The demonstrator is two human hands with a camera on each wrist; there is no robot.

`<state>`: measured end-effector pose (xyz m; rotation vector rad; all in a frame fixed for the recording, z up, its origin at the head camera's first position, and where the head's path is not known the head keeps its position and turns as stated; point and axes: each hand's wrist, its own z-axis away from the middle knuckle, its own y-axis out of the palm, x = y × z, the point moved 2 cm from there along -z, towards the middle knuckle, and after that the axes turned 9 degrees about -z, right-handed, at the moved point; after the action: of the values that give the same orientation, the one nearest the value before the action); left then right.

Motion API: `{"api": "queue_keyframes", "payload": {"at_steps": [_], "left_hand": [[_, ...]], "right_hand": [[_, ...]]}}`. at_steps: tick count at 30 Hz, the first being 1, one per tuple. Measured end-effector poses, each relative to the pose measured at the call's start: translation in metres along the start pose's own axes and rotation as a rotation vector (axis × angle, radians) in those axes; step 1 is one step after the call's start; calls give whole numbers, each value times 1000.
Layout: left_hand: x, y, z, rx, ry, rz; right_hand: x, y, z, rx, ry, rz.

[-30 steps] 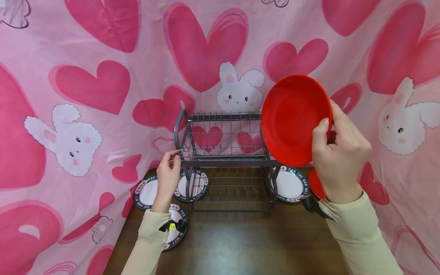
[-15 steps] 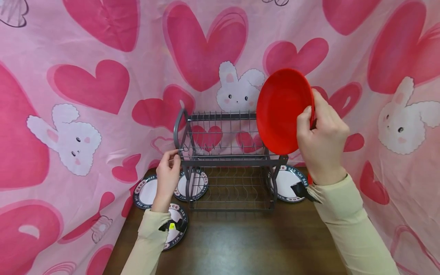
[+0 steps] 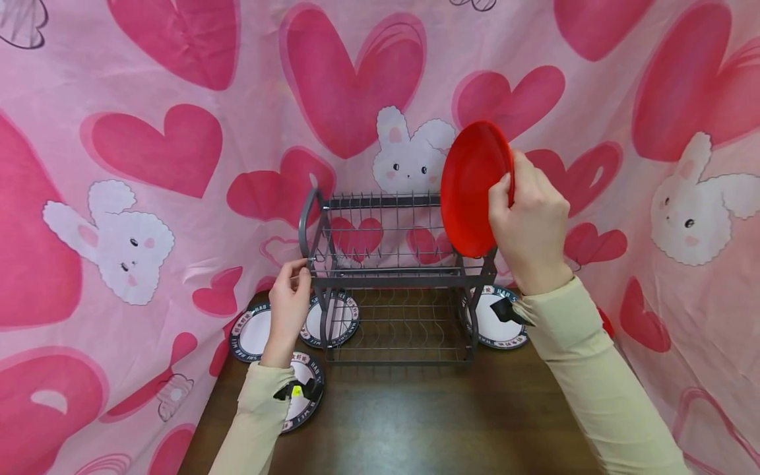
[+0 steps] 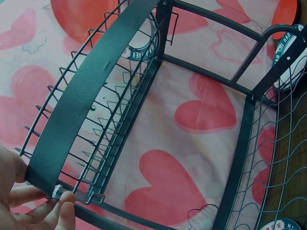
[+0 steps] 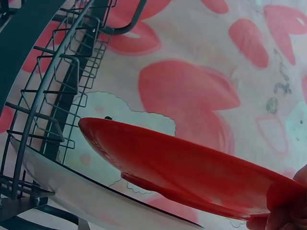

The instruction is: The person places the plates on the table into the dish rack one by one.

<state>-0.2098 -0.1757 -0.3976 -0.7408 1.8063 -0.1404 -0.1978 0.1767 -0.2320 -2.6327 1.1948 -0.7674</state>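
The red plate [image 3: 472,191] is pinched by the right hand [image 3: 530,221] at the right end of the rack [image 3: 392,282], whose left corner is gripped by the left hand [image 3: 289,303]. A pale plate [image 5: 96,199], hidden in the head view, is shown nearby from the right wrist.

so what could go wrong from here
The red dish could tip or slip, as the right fingers hold it only by its edge. Its lower rim, overlapping the wire rack in the head view, might snag. The rack could also shift, since the left fingers hold only one end.
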Motion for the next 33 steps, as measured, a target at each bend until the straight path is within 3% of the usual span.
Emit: {"api": "queue_keyframes", "payload": {"at_steps": [33], "left_hand": [[4,1,-1,1,3,3]], "right_hand": [[-11,43,-16,188,64,148]]}}
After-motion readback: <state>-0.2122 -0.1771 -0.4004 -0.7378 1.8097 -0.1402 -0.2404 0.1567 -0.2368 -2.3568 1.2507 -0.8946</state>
